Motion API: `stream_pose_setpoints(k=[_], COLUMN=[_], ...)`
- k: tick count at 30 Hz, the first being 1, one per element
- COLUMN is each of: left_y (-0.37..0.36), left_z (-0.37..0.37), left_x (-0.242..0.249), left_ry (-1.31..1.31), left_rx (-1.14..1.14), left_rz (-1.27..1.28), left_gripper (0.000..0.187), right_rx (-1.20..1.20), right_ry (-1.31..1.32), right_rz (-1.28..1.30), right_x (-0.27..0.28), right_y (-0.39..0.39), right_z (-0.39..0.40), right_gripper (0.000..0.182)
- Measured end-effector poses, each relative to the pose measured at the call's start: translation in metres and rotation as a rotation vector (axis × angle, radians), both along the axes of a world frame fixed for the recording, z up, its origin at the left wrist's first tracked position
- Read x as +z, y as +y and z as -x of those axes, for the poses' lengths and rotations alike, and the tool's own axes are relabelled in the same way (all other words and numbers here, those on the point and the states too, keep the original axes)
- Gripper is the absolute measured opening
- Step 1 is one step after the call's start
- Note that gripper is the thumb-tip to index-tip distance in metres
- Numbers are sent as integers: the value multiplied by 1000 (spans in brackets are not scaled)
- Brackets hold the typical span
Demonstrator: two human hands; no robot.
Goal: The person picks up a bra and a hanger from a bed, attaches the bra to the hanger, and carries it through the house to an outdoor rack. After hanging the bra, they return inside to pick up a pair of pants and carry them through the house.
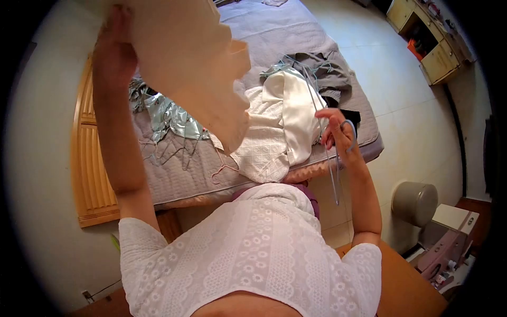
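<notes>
While closed left hand (117, 52) grips cream cloth (185, 58) | half-curled right hand (339, 136) holds hanger (336, 199) | machine badge (471, 220) unreadable

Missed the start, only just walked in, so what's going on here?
A person stands at a bed with clothing spread over it. Their left hand holds up a large pale cloth, while their right hand has a wire hanger. On the bed lie white garments, a shiny pale-blue one and a grey one, with more hangers among them.
</notes>
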State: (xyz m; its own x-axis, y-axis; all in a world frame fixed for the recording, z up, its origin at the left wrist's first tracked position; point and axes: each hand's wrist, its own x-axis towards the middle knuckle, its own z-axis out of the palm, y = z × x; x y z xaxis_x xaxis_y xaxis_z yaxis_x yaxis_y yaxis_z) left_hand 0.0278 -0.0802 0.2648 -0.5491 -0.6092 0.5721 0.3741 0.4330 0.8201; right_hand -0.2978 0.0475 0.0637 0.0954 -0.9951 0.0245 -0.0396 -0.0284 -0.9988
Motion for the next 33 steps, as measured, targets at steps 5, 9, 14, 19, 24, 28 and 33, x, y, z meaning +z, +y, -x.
stream_pose_setpoints(k=[5, 9, 14, 19, 24, 28, 33], left_y=[-1, -5, -4, -4, -7, 32, 91], left_z=[4, 9, 33, 59, 92, 121, 175], left_x=[11, 3, -5, -7, -13, -21, -51], left_ry=[209, 236, 96, 45, -128, -594, -559], left_rx=[-340, -291, -90, -77, -329, -122, 596], left_rz=[-370, -433, -409, -414, -352, 37, 933], left_gripper=[39, 39, 37, 36, 36, 31, 31], right_rx=[-173, -163, -315, -244, -145, -447, -722], right_ry=[66, -183, -352, -417, -406, -597, -448], right_rz=[146, 208, 270, 161, -32, 104, 671], right_x=[-4, 4, 50, 61, 51, 53, 94], right_y=[-10, -8, 20, 38, 27, 3, 16], right_z=[15, 30, 46, 76, 82, 94, 143], right_gripper=[42, 38, 35, 33, 33, 33, 38])
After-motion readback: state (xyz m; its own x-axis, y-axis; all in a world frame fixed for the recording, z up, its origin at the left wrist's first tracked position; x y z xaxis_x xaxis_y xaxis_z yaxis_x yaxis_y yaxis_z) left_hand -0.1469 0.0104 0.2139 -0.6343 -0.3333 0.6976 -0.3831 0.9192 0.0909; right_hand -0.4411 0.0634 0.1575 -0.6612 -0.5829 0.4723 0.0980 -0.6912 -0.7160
